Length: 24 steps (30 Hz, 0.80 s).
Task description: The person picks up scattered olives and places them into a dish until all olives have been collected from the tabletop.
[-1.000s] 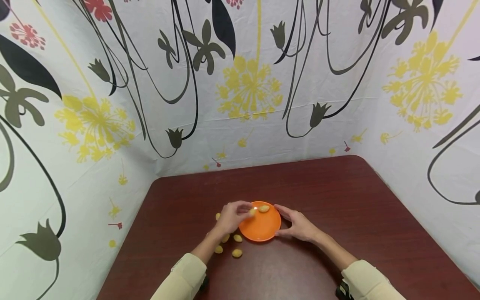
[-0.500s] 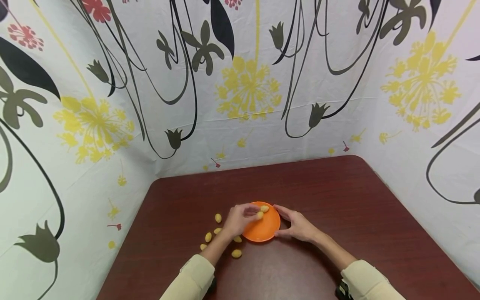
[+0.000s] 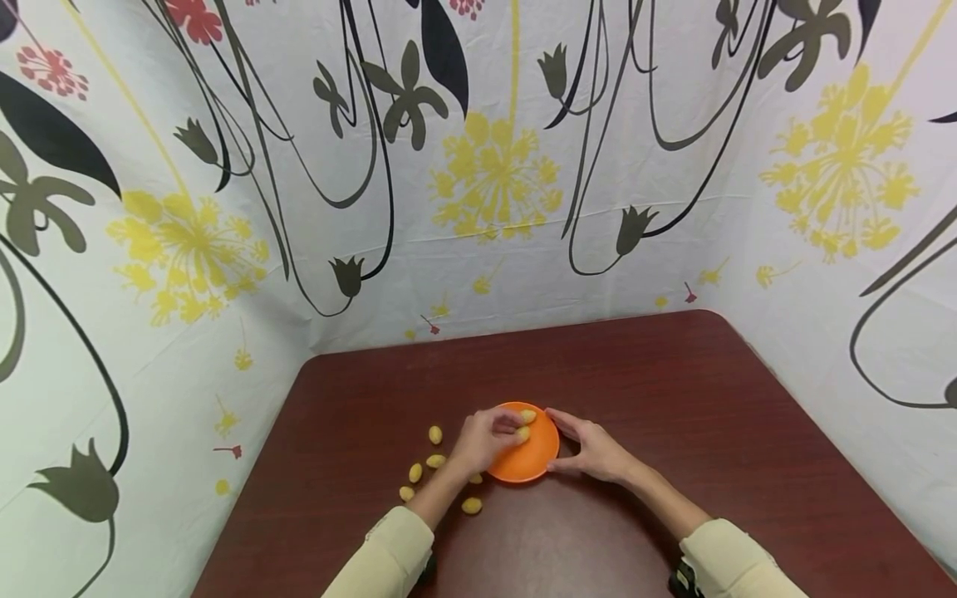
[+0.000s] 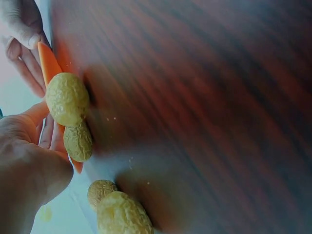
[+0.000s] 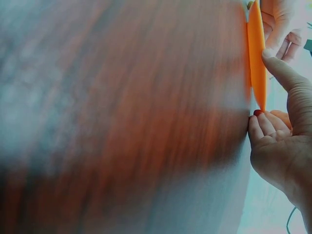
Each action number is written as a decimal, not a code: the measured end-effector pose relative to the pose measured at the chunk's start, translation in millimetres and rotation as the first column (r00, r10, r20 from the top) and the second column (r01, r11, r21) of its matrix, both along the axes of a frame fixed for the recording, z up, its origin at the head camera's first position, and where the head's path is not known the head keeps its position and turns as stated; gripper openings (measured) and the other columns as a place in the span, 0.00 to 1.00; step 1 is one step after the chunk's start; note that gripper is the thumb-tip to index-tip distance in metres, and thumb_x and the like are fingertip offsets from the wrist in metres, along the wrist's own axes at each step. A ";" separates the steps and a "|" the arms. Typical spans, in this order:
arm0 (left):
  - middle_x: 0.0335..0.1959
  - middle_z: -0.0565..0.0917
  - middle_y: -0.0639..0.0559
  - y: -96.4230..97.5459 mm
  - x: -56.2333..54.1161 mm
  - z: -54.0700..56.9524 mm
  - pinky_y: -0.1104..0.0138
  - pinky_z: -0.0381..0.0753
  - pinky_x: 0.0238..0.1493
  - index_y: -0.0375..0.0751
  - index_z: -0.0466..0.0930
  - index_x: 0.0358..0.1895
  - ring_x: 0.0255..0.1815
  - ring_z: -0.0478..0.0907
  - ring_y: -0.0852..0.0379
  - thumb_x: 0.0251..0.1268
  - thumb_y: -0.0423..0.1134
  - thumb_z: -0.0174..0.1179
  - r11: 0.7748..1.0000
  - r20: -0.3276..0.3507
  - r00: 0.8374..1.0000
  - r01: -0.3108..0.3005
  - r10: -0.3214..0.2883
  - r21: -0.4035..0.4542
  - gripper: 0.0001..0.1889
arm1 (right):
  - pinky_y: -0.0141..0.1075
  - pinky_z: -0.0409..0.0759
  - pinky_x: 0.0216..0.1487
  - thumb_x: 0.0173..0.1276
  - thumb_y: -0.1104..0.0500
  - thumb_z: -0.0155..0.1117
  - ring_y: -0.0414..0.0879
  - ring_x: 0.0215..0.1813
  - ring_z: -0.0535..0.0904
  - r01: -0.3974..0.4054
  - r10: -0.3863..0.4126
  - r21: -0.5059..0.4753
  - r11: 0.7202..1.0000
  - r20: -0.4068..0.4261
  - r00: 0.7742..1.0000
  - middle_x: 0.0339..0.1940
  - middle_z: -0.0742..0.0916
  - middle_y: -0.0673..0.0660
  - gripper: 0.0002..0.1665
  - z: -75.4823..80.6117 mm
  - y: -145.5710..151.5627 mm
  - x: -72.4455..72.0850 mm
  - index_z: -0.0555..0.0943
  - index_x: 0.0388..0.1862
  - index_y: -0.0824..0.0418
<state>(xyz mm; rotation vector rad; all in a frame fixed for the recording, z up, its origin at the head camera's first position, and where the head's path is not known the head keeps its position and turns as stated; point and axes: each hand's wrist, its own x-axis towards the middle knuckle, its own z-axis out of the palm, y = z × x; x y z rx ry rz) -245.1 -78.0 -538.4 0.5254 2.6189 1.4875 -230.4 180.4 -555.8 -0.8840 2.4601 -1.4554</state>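
An orange plate (image 3: 525, 465) lies on the dark red-brown table. On its far part rests a small wrinkled yellow oval, potato-like in look (image 3: 528, 415). Over the plate's left side my left hand (image 3: 478, 442) pinches another yellow oval (image 3: 522, 433) between thumb and fingertips, low over the plate. My right hand (image 3: 595, 450) grips the plate's right rim, fingers at the far side and thumb nearer me. In the right wrist view the thumb (image 5: 285, 73) presses on the plate's edge. The held oval is hidden in the left wrist view.
Several more yellow ovals lie loose left of the plate, among them one at the front (image 3: 472, 506) and one farther back (image 3: 435, 434). Patterned white cloth (image 3: 478, 282) rises behind the table's far edge and along both sides.
My left hand has moved a little to the right, farther over the plate, carrying the yellow oval. My right hand stays at the plate's rim.
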 end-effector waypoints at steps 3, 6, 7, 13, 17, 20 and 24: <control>0.46 0.91 0.54 1.9 -0.3 -1.2 0.64 0.88 0.52 0.43 0.90 0.49 0.48 0.89 0.58 0.69 0.37 0.74 1.000 0.002 1.000 -0.004 0.004 0.003 0.08 | 0.60 0.66 0.74 0.68 0.58 0.80 0.69 0.79 0.66 -0.001 0.001 -0.009 1.000 0.008 1.000 0.80 0.68 0.75 0.54 0.2 0.5 0.5 0.59 0.81 0.77; 0.45 0.90 0.54 2.9 -0.8 -2.4 0.64 0.88 0.51 0.42 0.89 0.48 0.47 0.89 0.58 0.69 0.37 0.74 1.000 -0.002 1.000 -0.008 0.008 0.008 0.08 | 0.61 0.66 0.74 0.67 0.59 0.81 0.69 0.79 0.66 -0.001 0.001 -0.013 1.000 0.004 1.000 0.80 0.69 0.75 0.54 0.3 0.4 0.9 0.60 0.81 0.77; 0.45 0.90 0.54 3.1 -0.9 -2.5 0.64 0.88 0.51 0.42 0.89 0.47 0.47 0.90 0.58 0.69 0.37 0.74 1.000 -0.005 1.000 -0.009 0.009 0.009 0.08 | 0.61 0.66 0.73 0.67 0.59 0.81 0.70 0.79 0.66 -0.002 0.002 -0.013 1.000 0.001 1.000 0.80 0.69 0.75 0.54 0.5 0.2 1.0 0.60 0.81 0.77; 0.44 0.90 0.56 4.6 -2.1 -3.1 0.65 0.88 0.51 0.43 0.89 0.46 0.45 0.89 0.61 0.68 0.39 0.75 1.000 -0.018 0.999 -0.027 0.027 -0.004 0.08 | 0.59 0.68 0.73 0.67 0.58 0.81 0.69 0.78 0.67 -0.003 0.003 -0.002 1.000 -0.013 1.000 0.80 0.69 0.75 0.55 1.5 -0.4 0.9 0.60 0.81 0.76; 0.43 0.90 0.56 5.3 -2.4 -3.8 0.66 0.88 0.49 0.42 0.89 0.46 0.43 0.89 0.61 0.68 0.39 0.75 0.999 -0.027 0.999 -0.039 0.039 -0.011 0.09 | 0.59 0.67 0.73 0.67 0.57 0.81 0.68 0.79 0.67 0.003 -0.002 0.009 1.000 -0.015 1.000 0.80 0.69 0.74 0.55 0.0 0.1 -0.1 0.60 0.82 0.76; 0.42 0.90 0.55 5.6 -2.1 -4.2 0.66 0.88 0.49 0.41 0.89 0.46 0.42 0.89 0.60 0.68 0.39 0.75 0.999 -0.034 0.999 -0.043 0.043 -0.012 0.09 | 0.59 0.68 0.73 0.67 0.57 0.81 0.68 0.78 0.68 0.004 -0.004 0.018 1.000 -0.031 1.000 0.79 0.69 0.74 0.55 -1.5 0.2 -0.7 0.60 0.81 0.76; 0.42 0.90 0.56 6.1 -2.4 -5.0 0.66 0.88 0.49 0.42 0.88 0.47 0.42 0.88 0.62 0.67 0.40 0.76 0.998 -0.033 0.998 -0.055 0.055 -0.019 0.10 | 0.59 0.67 0.73 0.68 0.57 0.81 0.69 0.78 0.67 0.004 -0.004 0.006 1.000 -0.024 1.000 0.80 0.69 0.75 0.55 -1.0 0.2 0.4 0.60 0.82 0.76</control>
